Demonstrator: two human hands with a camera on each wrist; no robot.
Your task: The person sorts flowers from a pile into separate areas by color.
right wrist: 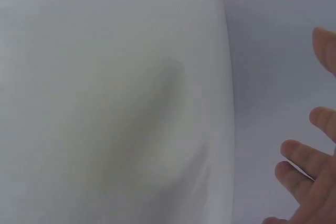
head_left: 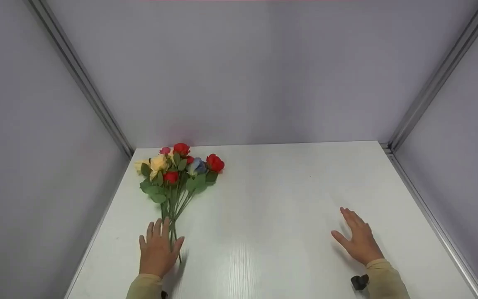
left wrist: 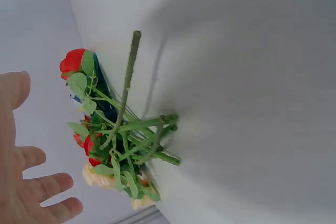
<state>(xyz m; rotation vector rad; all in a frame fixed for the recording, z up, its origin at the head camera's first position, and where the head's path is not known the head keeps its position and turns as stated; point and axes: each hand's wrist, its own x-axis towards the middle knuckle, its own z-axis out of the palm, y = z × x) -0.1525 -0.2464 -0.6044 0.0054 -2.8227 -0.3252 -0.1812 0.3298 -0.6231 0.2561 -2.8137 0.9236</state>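
A bunch of roses in red, yellow, pink and blue lies at the left of the white table, blooms toward the back wall. Its green stems come together toward the front, one reaching farther than the others. Over the stem ends hovers my left hand, fingers spread and fairly straight; the left wrist view shows a gap between it and the stems. My right hand is held above the table's right part, fingers extended, thumb apart, holding nothing. Only its fingers and part of the palm show in the right wrist view.
The white table is bounded by a grey back wall and side walls with metal corner posts. A small black device sits at the right sleeve. Both arms come in from the front edge.
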